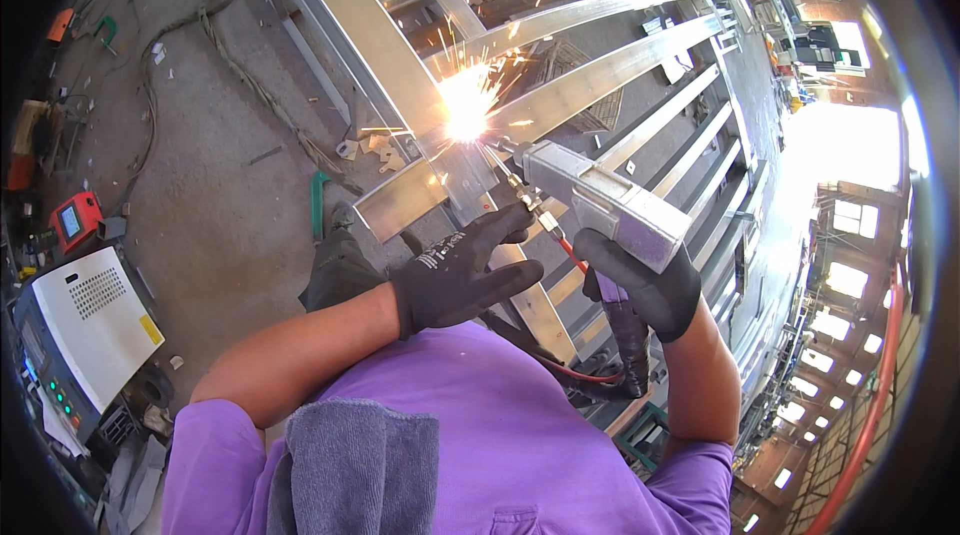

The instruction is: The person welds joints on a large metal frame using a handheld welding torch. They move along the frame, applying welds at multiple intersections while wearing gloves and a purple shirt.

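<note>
My right hand [652,287], in a black glove, is wrapped round the handle of a handheld welding gun [605,197] with a boxy silver body. A brass fitting [535,205] with a red hose runs beside its nozzle. The nozzle points at a joint of the metal frame [385,55], where a white glare [467,113] throws orange sparks and hides the seam. My left hand [455,273], also gloved in black, lies just below the fitting, thumb and fingers apart, holding nothing. Whether its fingertips touch the frame or the fitting, I cannot tell.
Several parallel metal bars of the frame stretch away to the right. A green clamp [318,205] stands by the frame's left side. Cables [240,80] trail over the floor. At the left are a white machine cabinet [95,320] and a red device with a screen [75,222].
</note>
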Motion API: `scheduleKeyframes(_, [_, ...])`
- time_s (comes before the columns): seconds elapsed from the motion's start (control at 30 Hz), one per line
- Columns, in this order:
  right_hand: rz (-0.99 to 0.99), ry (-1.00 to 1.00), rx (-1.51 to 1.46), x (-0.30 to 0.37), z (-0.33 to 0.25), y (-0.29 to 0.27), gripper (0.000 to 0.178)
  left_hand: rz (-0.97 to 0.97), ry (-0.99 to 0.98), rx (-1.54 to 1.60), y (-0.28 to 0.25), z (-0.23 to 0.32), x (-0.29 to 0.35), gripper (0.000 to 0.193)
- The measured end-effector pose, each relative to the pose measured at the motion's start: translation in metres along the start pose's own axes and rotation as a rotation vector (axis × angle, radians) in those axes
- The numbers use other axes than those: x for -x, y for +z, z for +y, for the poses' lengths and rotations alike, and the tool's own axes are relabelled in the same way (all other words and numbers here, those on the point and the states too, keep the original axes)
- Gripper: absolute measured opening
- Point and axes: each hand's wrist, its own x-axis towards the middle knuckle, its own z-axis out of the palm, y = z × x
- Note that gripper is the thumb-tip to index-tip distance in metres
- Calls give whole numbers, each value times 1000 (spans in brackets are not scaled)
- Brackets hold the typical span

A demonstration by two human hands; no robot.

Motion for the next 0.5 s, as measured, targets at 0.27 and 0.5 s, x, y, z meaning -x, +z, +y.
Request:
scheduleKeyframes(0.27, [6, 8, -5, -1, 5, -1, 43, 3, -4, 34, 0, 5, 1, 81])
scheduleKeyframes(0.5, [22, -13, 14, 1, 2, 1, 30, 9, -21, 84, 3, 7, 2, 83])
